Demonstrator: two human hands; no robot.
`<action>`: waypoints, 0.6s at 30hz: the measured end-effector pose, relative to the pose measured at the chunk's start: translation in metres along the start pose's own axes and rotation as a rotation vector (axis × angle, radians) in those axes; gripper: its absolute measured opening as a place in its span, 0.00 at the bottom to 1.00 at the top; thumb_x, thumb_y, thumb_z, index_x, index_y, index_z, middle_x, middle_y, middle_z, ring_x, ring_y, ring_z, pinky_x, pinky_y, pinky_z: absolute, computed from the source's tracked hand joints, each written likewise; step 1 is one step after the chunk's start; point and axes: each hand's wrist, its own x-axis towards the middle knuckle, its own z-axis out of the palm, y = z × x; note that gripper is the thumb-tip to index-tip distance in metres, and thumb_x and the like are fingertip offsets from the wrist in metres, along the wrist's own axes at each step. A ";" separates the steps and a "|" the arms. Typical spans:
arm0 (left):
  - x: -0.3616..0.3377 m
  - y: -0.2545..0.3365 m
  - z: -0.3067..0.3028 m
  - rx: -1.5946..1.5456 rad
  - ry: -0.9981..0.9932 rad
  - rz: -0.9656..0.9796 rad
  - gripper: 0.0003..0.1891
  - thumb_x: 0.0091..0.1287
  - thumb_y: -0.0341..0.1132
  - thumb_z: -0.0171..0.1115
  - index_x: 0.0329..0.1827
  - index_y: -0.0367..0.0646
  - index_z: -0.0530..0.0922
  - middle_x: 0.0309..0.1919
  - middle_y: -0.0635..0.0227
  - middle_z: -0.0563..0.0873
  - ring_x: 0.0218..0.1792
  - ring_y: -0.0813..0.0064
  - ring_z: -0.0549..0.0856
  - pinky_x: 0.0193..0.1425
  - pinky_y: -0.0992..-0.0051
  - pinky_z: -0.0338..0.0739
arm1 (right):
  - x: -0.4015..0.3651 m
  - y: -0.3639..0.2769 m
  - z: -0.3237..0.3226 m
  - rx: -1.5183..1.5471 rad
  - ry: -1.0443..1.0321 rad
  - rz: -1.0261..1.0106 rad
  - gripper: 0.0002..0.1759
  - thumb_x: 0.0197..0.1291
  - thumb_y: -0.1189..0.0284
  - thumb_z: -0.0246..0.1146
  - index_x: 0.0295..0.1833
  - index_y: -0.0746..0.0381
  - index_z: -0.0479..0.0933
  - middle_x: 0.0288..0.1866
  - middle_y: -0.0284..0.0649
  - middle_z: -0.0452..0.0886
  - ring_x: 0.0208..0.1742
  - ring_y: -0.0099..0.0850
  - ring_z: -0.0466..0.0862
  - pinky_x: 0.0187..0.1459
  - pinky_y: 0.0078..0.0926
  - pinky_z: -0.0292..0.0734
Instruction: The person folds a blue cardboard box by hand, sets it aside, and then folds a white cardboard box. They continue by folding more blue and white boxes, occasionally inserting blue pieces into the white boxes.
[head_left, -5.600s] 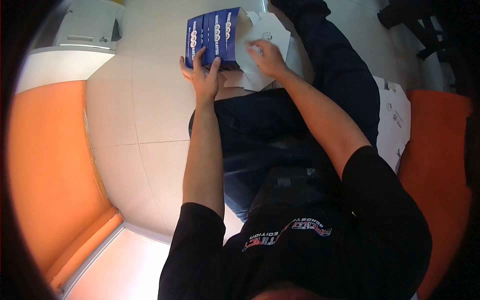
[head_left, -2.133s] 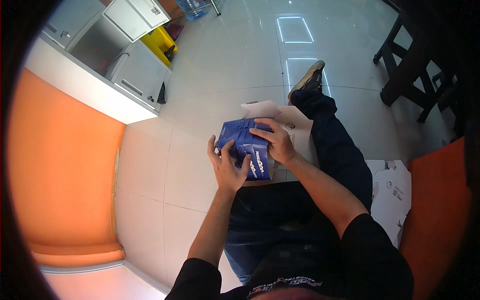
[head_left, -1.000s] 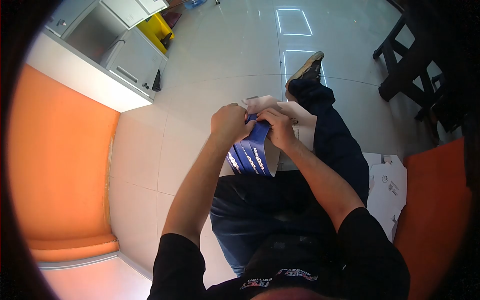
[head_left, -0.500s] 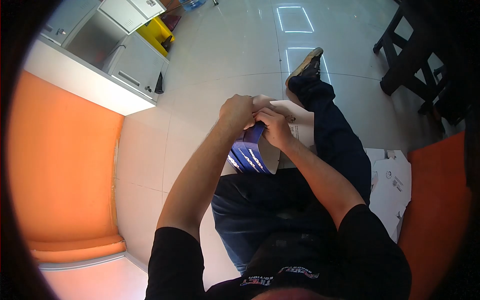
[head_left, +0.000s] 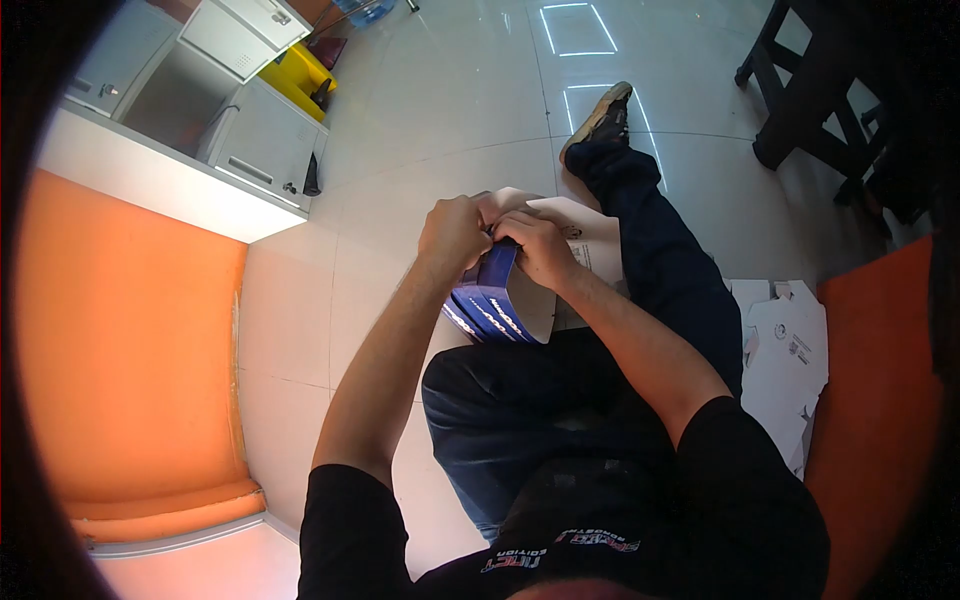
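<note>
Between my legs, on the floor, are dark blue printed cardboard pieces [head_left: 490, 312] with white lettering, standing side by side with a curved plain inner face to the right. My left hand [head_left: 453, 234] is closed on the upper edge of this blue cardboard. Close beside it, my right hand [head_left: 537, 247] has its fingers bent and pressed on the same edge, nearly touching the left. A white cardboard sheet [head_left: 597, 245] with small black print lies behind and to the right of my right hand. What the fingertips pinch is partly hidden.
Flattened white cardboard [head_left: 785, 350] lies right of my leg, by an orange surface [head_left: 870, 400]. Grey lockers [head_left: 255, 140] and a yellow object [head_left: 300, 78] are at the upper left. A black stool frame [head_left: 800, 110] stands upper right. My shoe [head_left: 600, 122] rests on the tiles.
The view has shifted slightly, so hands and blue cardboard appear a little further left. Both hands keep their hold at the cardboard's upper edge.
</note>
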 end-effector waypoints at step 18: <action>-0.005 -0.012 -0.001 -0.075 0.009 0.070 0.14 0.49 0.29 0.78 0.42 0.40 0.93 0.37 0.54 0.94 0.39 0.59 0.94 0.48 0.67 0.88 | 0.003 -0.003 -0.001 0.158 0.011 0.038 0.18 0.47 0.91 0.65 0.43 0.61 0.83 0.45 0.44 0.89 0.49 0.47 0.89 0.50 0.40 0.83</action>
